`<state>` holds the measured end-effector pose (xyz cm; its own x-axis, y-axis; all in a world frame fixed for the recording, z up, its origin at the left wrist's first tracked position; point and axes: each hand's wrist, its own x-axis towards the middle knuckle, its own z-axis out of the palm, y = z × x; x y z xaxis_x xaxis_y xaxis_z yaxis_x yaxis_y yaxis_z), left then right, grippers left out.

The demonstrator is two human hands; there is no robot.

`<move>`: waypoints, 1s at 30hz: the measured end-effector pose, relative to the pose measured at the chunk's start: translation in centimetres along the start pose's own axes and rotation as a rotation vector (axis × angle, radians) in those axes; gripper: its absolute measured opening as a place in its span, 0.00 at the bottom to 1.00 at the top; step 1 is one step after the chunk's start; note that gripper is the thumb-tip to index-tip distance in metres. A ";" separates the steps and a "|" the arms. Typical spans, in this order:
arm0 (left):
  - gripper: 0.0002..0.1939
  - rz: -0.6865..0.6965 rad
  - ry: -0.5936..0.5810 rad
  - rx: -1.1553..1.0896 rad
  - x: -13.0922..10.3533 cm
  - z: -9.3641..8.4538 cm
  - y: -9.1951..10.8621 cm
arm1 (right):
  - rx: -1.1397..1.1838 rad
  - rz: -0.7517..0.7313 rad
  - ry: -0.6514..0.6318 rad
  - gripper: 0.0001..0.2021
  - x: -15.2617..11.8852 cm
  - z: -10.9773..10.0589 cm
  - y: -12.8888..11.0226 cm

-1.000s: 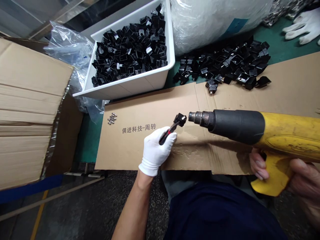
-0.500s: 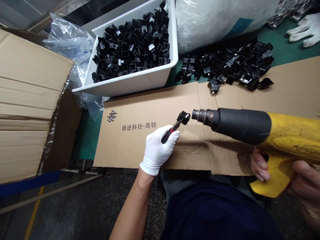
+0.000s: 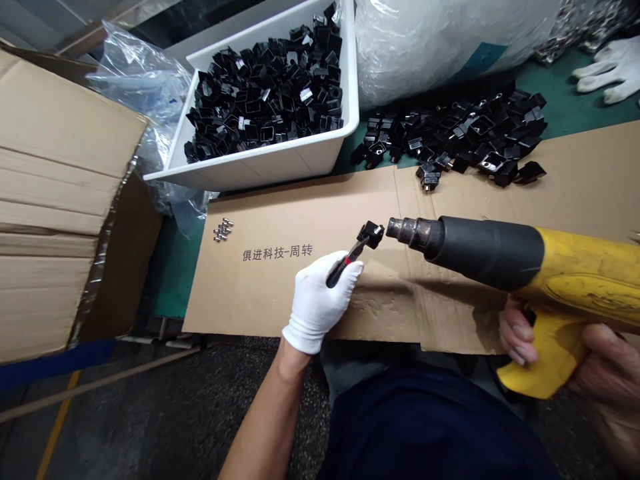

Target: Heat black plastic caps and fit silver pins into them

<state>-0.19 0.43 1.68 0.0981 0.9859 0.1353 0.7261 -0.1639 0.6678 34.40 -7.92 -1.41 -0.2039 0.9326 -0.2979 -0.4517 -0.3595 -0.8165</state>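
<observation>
My left hand (image 3: 323, 300), in a white glove, is closed around a pair of pliers (image 3: 345, 265) with dark handles and a touch of red. The jaws grip a small black plastic part (image 3: 371, 234) that has a shiny metal bit at its right end. My bare right hand (image 3: 520, 333) is wrapped round the handle of a yellow heat gun (image 3: 590, 273) with a black barrel. Its stepped metal nozzle (image 3: 413, 231) points left, a small gap from the metal bit. Several small metal pins (image 3: 223, 230) lie on the cardboard sheet (image 3: 280, 293) at the left.
A white bin (image 3: 260, 168) full of black plastic parts stands at the back. To its right lies a loose pile of similar parts (image 3: 460, 133), with a plastic-wrapped bundle (image 3: 425, 47) behind. A white glove (image 3: 607, 70) rests at far right. An open cardboard box (image 3: 55, 200) stands left.
The pliers and the black part have shifted very slightly right with my left hand. The heat gun is almost where it was, its nozzle still facing the part.
</observation>
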 end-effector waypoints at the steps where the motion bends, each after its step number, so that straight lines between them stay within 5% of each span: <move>1: 0.15 -0.003 -0.002 0.002 0.0 0.0 0.0 | -0.002 0.000 -0.003 0.28 0.0 -0.1 0.1; 30: 0.16 -0.010 -0.018 0.008 0.1 0.1 0.6 | 0.049 0.022 -0.028 0.29 -0.5 -1.1 0.8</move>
<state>0.33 0.41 2.05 0.1026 0.9880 0.1156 0.7325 -0.1537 0.6632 35.08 -8.59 -2.44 -0.2383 0.9233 -0.3014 -0.4885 -0.3821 -0.7844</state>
